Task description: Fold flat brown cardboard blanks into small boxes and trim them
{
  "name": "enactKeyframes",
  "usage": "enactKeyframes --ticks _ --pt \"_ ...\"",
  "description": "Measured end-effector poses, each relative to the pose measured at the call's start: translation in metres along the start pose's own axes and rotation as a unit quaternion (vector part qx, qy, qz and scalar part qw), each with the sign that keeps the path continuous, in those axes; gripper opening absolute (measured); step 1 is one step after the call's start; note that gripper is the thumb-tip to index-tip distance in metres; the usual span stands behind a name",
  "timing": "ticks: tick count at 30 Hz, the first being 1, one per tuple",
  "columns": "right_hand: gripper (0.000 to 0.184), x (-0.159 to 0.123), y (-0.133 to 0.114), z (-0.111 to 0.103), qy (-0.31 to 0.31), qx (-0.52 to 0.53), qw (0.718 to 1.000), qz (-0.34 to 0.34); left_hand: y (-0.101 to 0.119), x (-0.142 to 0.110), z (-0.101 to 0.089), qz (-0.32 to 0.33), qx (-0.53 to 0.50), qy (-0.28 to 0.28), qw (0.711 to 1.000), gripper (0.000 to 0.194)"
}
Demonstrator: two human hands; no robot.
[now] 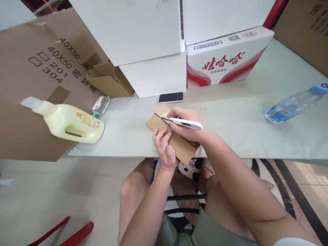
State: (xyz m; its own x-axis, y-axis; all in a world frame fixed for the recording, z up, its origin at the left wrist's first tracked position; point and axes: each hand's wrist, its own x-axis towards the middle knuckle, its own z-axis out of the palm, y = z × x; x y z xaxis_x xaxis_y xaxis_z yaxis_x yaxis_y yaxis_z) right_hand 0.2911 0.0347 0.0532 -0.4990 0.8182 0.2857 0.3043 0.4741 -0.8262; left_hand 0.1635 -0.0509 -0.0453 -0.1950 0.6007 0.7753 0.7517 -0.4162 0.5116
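"What fills the view?"
"A cloth-covered desk (243,133), with a large brown carton (23,92) at its left and white boxes (151,34) along the back."
"And the small cardboard box (178,143)?"
"At the desk's near edge, the left hand's fingers (161,135) grasping its side."
"The right hand (187,114)?"
"Fingers closed around a white cutter (189,123), its tip at the box's seam."
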Motion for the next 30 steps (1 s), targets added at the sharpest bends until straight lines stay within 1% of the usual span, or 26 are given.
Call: enactKeyframes --ticks 4,8,10,12,14,16,18,20,22,24,25,26,27,28,30 --pt "0.016 0.0 -0.004 0.005 -0.026 -0.062 0.998 0.017 0.0 0.001 -0.001 0.005 0.017 -0.009 1.0 0.047" --pt "0.013 0.003 -0.003 0.01 -0.017 -0.152 0.988 0.008 0.0 0.002 -0.002 0.016 -0.001 -0.008 1.0 0.043" --pt "0.012 0.003 -0.002 0.011 -0.015 -0.143 0.99 0.008 0.0 0.002 -0.002 0.018 -0.004 -0.012 1.0 0.043" --pt "0.009 0.002 -0.003 0.008 -0.002 -0.099 0.995 0.006 0.001 0.002 -0.002 0.015 -0.005 -0.016 1.0 0.043" --pt "0.006 0.0 -0.003 0.004 0.035 -0.035 0.999 -0.007 0.002 0.003 -0.002 0.01 -0.008 -0.013 1.0 0.043" --pt "0.005 -0.002 -0.002 -0.001 0.083 0.037 0.996 -0.023 0.002 0.002 -0.001 0.006 -0.006 -0.008 1.0 0.043" --pt "0.005 -0.005 0.0 -0.007 0.141 0.106 0.984 -0.027 0.001 0.002 -0.001 0.004 -0.002 -0.004 1.0 0.044" --pt "0.002 -0.006 0.005 -0.013 0.203 0.145 0.968 -0.007 -0.001 0.001 -0.002 0.005 -0.001 -0.001 1.0 0.044" --pt "0.006 -0.008 0.015 -0.019 0.257 0.13 0.957 0.036 -0.004 0.0 -0.004 0.01 -0.002 0.001 1.0 0.045" --pt "0.015 -0.011 0.029 -0.022 0.276 0.048 0.955 0.097 -0.006 -0.001 -0.007 0.013 -0.002 0.0 1.0 0.046" --pt "0.019 -0.012 0.037 -0.023 0.266 -0.011 0.955 0.131 -0.008 -0.002 -0.008 0.014 -0.001 -0.001 1.0 0.047" --pt "0.022 -0.014 0.046 -0.022 0.244 -0.071 0.953 0.163 -0.008 -0.002 -0.01 0.014 0.001 -0.003 1.0 0.047" --pt "0.025 -0.015 0.055 -0.02 0.207 -0.123 0.951 0.192 -0.009 -0.003 -0.011 0.014 0.003 -0.004 1.0 0.047" --pt "0.029 -0.017 0.064 -0.018 0.158 -0.163 0.95 0.213 -0.009 -0.003 -0.012 0.013 0.004 -0.006 1.0 0.046" --pt "0.044 -0.019 0.079 -0.013 0.061 -0.204 0.948 0.235 -0.009 -0.003 -0.013 0.011 0.007 -0.008 1.0 0.046"
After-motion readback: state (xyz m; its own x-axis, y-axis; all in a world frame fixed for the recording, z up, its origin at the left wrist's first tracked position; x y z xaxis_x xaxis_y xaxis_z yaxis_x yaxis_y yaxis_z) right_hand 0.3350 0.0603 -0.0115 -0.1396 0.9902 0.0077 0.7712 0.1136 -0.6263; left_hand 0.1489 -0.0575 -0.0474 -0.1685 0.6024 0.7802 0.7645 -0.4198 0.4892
